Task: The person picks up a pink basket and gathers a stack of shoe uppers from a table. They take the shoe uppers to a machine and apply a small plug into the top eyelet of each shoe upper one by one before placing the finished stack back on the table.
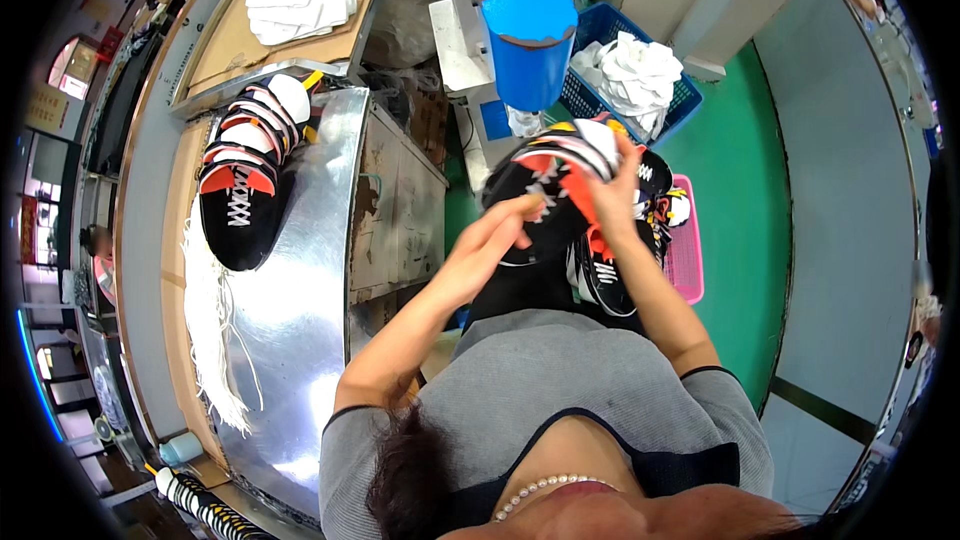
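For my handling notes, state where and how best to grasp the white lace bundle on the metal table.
Probably pinch the lace bundle around its middle, from above and the right: strands lie gathered there, the near ends fan loose, and a black shoe upper crowds the far end.

Left hand (492, 238), right hand (613, 192): two. Blue basket (686, 105) far, pink basket (688, 265) nearer: two baskets. Far-left white pile (305, 0), white pile (635, 78) in blue basket: two. Blue cylinder (532, 62): one. White lace bundle (213, 325): one. Shoe uppers (550, 236) in hands and on table (312, 240): several, overlapping, exact number unclear.
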Motion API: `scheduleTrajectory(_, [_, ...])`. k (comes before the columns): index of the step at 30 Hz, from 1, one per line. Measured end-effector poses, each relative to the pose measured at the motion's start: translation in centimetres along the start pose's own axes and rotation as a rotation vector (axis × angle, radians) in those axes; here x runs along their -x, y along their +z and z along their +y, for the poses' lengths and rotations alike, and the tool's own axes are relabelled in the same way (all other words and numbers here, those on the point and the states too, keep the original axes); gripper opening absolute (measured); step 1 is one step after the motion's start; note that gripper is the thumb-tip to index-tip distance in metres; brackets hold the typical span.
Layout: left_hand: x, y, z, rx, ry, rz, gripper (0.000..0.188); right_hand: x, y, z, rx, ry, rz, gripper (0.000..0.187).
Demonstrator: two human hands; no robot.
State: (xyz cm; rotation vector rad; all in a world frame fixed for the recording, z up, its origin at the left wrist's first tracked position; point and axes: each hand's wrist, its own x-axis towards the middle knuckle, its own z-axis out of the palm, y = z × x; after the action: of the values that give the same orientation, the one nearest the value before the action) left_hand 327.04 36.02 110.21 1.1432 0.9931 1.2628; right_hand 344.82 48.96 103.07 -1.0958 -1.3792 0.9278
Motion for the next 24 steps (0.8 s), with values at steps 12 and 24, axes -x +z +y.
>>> scheduleTrajectory(12, [-7.9, -3.1, -6.7, 0.310, -0.324, 0.389, 0.034, -4.2, 2.6, 3.6, -0.222, 0.314, -0.147, 0.021])
scheduleTrajectory(24, [-15.5, -6.1, -6.4, -0.150, -0.236, 0.368, 0.034, -9.0, 6.5, 5.2, -0.037, 0.181, -0.417, 0.020])
